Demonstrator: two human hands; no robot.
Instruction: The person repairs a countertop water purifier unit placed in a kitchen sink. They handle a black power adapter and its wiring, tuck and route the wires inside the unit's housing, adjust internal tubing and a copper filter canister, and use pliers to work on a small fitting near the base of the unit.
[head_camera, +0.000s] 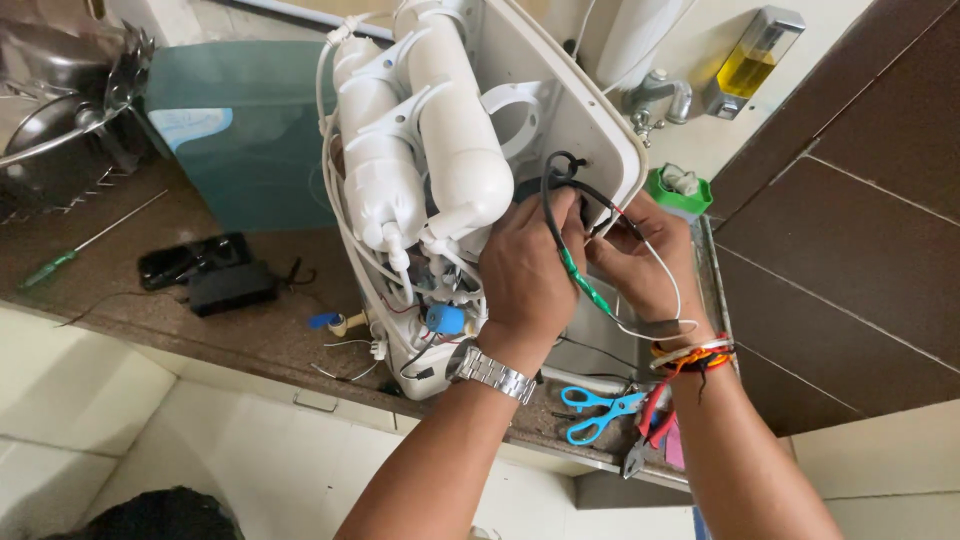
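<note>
Gripping a bundle of wires (578, 225) against the opened white water filter unit (470, 150), the left hand (525, 275) has fingers curled around the black cable. Right hand (640, 260) pinches the thin wire ends. Filter stands on the brown counter (240, 330), its cylinders' long axes running top to bottom. Blue scissors (597, 410) lie near the wrists.

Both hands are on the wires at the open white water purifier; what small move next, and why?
Probably ease the green-sleeved wire clear of the black cable loop: left hand and right hand pinch tangled wires against the open white plastic purifier housing.
</note>
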